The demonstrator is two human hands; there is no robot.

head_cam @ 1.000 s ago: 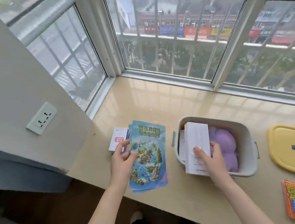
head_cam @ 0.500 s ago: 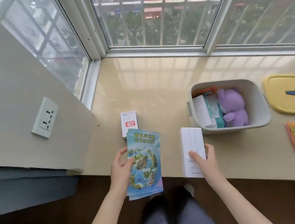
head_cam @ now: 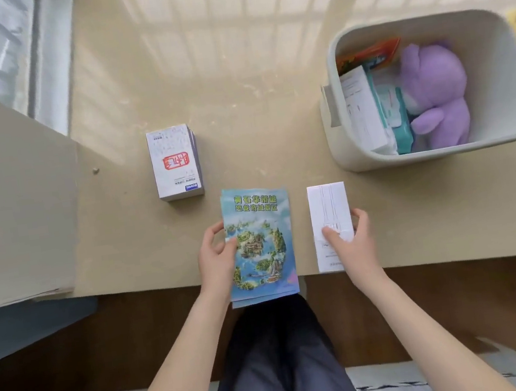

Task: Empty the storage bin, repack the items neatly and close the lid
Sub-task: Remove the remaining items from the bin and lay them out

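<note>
Since a second ago: white folded leaflet (head_cam: pixel 328 208) is out of the pale grey plastic storage bin (head_cam: pixel 443 152), pinched by right hand (head_cam: pixel 353 245) on the beige counter (head_cam: pixel 236 99). Left hand (head_cam: pixel 217 260) grips blue illustrated brochures (head_cam: pixel 258 241) just beside it. Emptying step, judged. Purple plush toy (head_cam: pixel 434 94) and packets remain inside. Next: release leaflet, reach back.

glossy paper brochure (head_cam: pixel 258 241); matt plastic bin (head_cam: pixel 491 46), fuzzy plush toy (head_cam: pixel 434 94)

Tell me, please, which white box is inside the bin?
The white box against the left wall of the bin; the red-stamped box lies on the counter, and the right hand grips the third box.
</note>
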